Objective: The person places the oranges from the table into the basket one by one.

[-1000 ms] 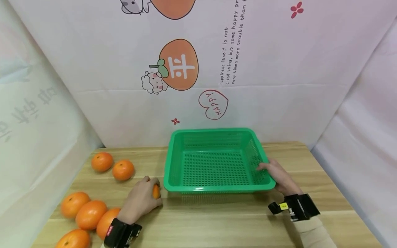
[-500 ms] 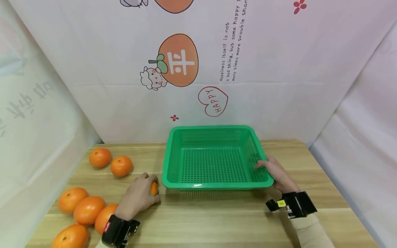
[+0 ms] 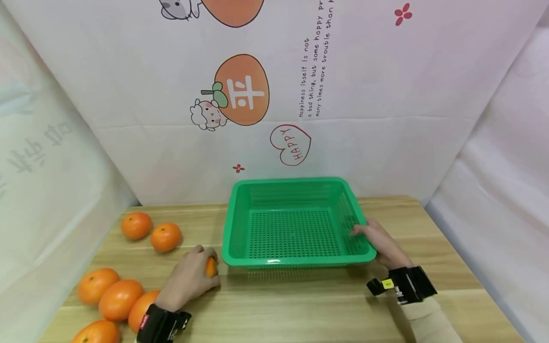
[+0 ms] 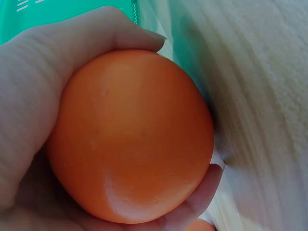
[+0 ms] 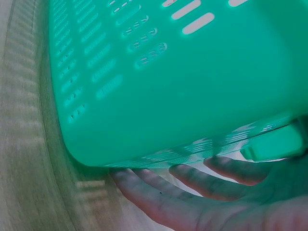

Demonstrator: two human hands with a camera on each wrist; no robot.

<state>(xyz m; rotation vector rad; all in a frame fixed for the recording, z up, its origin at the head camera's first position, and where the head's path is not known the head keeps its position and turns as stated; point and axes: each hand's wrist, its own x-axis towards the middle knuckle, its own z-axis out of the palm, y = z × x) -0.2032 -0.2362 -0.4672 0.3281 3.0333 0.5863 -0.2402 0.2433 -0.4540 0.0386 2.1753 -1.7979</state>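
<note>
My left hand [image 3: 188, 277] holds an orange [image 3: 211, 267] low over the wooden table, just left of the basket. In the left wrist view the thumb and fingers curl round this round, smooth orange [image 4: 130, 134]. A green rectangular plastic basket [image 3: 300, 261] with perforated walls and floor sits in the middle, nothing inside it. My right hand [image 3: 383, 245] grips its right side, thumb over the rim on the inside. From the right wrist, the other fingers [image 5: 159, 199] lie against the outside of the basket wall [image 5: 202, 86].
Two oranges [image 3: 166, 237] lie at the back left of the table [image 3: 300, 309]. Several more oranges [image 3: 121, 300] cluster at the front left, partly behind the left wrist. A white printed cloth [image 3: 343, 157] stands behind the table, with white cloth at both sides.
The head view shifts slightly. Both hands keep their holds, and the orange and basket stay in the same place relative to the table.
</note>
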